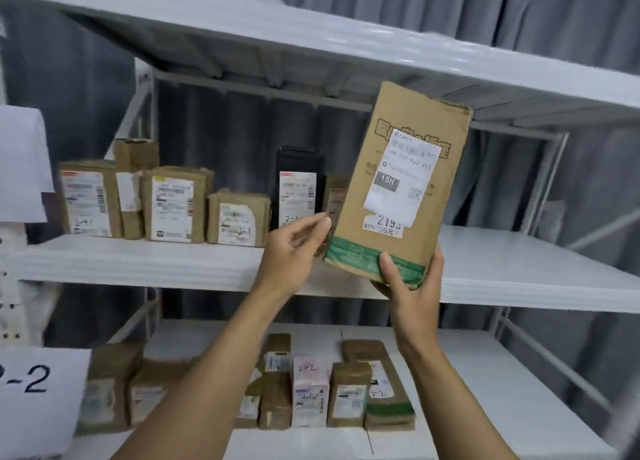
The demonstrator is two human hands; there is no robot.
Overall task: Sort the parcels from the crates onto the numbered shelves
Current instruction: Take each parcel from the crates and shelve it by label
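Observation:
A tall brown cardboard parcel with a white label and a green band at its bottom is held upright in front of the middle shelf. My right hand grips its bottom edge, thumb on the green band. My left hand hovers just left of the parcel with fingers loosely extended and holds nothing. On the middle shelf stands a row of parcels marked 2-1, among them a black one. The lower shelf carries parcels marked 2-2.
A paper sign reading 2-2 hangs at the lower left, another white sheet above it. The right half of the middle shelf is bare white board. A top shelf spans overhead. Grey curtains hang behind the rack.

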